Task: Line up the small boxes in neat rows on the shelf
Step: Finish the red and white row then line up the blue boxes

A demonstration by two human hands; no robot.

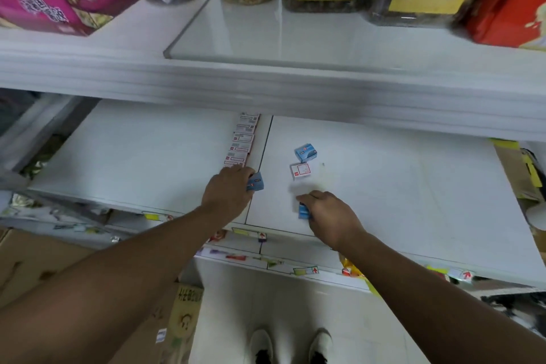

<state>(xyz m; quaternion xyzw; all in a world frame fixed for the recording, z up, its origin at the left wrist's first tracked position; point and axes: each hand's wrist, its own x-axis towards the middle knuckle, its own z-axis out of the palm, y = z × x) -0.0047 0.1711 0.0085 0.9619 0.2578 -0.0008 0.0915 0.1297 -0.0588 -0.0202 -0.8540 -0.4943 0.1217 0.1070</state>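
The scene is lit evenly and fairly brightly, with a cool cast; no single light source can be made out. A soft sheen is seen on the glass sheet (224, 38) of the far upper shelf. Motion blur is spread across the whole picture, most heavily over the upper shelf edge (266, 83). Straight lines are bowed toward the edges.

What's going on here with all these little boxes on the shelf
A person is tidying small boxes on a white shelf. The left hand holds a blue box at the near end of a row of white boxes running along the shelf seam. The right hand holds another blue box. Two loose boxes, one blue and one white, lie unsorted just beyond it.
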